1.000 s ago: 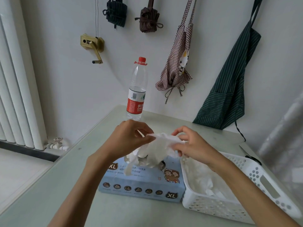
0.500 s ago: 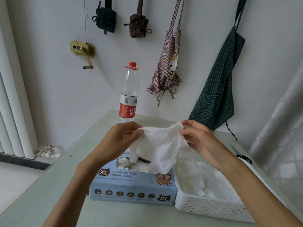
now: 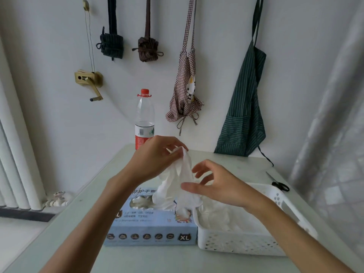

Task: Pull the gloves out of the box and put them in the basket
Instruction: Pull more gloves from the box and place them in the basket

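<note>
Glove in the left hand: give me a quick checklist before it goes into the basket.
1. Left hand pinches the glove at its top: ok.
2. Glove clear of the box: cannot tell; its lower end hangs in front of the box opening.
3. Right hand free of the glove: cannot tell; its fingers are spread beside it, thumb at the fabric.
4. Basket beside the box, on its right: ok.
5. Room in the basket: ok; gloves already lie low inside.
</note>
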Demonstrator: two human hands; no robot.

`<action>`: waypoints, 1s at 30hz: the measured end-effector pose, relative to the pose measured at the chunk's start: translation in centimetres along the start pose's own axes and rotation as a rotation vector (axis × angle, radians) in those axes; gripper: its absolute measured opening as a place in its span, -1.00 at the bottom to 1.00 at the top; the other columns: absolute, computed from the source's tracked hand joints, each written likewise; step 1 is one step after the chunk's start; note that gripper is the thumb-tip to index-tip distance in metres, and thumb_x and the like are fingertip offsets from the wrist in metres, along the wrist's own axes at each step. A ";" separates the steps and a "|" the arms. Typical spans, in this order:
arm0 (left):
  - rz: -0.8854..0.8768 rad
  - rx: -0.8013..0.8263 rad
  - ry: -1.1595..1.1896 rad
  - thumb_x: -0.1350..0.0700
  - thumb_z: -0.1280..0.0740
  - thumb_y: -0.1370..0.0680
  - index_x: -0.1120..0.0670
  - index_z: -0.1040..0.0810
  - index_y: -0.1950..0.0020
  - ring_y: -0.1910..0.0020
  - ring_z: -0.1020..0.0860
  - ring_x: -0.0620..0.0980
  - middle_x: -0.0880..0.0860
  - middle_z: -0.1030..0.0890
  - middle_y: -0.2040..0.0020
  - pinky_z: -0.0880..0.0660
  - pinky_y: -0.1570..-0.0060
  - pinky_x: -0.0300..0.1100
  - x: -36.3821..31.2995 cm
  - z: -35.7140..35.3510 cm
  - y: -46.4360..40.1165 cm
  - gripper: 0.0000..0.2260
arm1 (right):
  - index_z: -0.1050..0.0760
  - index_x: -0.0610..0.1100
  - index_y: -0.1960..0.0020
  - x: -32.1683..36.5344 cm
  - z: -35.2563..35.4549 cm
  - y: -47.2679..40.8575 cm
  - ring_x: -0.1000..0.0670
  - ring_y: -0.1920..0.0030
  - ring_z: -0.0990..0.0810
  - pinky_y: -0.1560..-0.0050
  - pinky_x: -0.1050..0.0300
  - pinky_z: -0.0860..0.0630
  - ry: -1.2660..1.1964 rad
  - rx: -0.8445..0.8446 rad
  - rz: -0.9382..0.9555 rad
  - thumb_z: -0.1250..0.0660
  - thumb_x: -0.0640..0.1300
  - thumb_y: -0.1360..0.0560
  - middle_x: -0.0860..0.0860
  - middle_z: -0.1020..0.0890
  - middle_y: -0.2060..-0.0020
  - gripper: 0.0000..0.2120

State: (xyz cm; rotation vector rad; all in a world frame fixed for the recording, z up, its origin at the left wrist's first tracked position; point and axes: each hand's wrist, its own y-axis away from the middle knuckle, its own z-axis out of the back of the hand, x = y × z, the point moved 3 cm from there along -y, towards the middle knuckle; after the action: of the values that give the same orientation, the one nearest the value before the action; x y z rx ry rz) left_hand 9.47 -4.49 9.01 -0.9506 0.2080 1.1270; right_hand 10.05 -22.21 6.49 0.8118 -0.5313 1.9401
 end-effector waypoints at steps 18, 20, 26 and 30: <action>0.046 0.183 -0.087 0.09 -0.46 -0.45 0.09 -0.71 0.04 0.28 -0.61 -0.26 -0.07 -0.68 0.20 -0.53 0.18 -0.38 -2.0 -3.4 -2.9 -0.86 | -0.68 -0.13 0.03 -3.8 12.9 2.9 0.02 0.07 -0.68 0.00 0.28 -0.59 -0.213 -0.165 -0.009 -0.50 -0.07 -0.36 -0.06 -0.72 0.16 -0.78; 0.066 0.190 -0.005 0.14 -0.43 -0.47 0.15 -0.69 -0.01 0.31 -0.59 -0.34 -0.04 -0.68 0.17 -0.49 0.20 -0.47 -1.7 -4.1 -2.9 -0.85 | -0.66 -0.16 0.03 -4.2 13.8 2.6 0.06 0.17 -0.66 0.09 0.30 -0.59 -0.322 -0.175 -0.048 -0.53 -0.09 -0.26 -0.04 -0.70 0.20 -0.70; 0.140 0.112 0.105 0.18 -0.30 -0.57 0.24 -0.60 -0.12 0.10 -0.58 -0.09 0.11 -0.65 -0.01 -0.52 0.05 -0.27 -1.6 -6.2 -3.6 -0.80 | -0.63 -0.15 0.04 -6.0 15.0 1.6 0.08 0.22 -0.60 0.13 0.27 -0.56 -0.457 -0.035 -0.237 -0.51 -0.15 -0.20 -0.01 -0.67 0.21 -0.67; 0.142 0.104 0.078 0.15 -0.34 -0.55 0.22 -0.62 -0.12 0.03 -0.60 -0.05 0.12 -0.66 -0.04 -0.48 0.03 -0.31 -1.9 -7.1 -4.8 -0.79 | -0.60 -0.18 0.01 -7.1 16.9 0.9 0.12 0.34 -0.60 0.11 0.24 -0.56 -0.180 -0.060 -0.377 -0.55 -0.18 -0.28 0.02 -0.66 0.35 -0.69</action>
State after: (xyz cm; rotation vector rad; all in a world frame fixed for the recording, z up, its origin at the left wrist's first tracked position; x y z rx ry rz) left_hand 14.82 -11.45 8.39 -0.8987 0.3990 1.1978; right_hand 17.17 -37.86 12.87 0.9777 -0.4998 1.5094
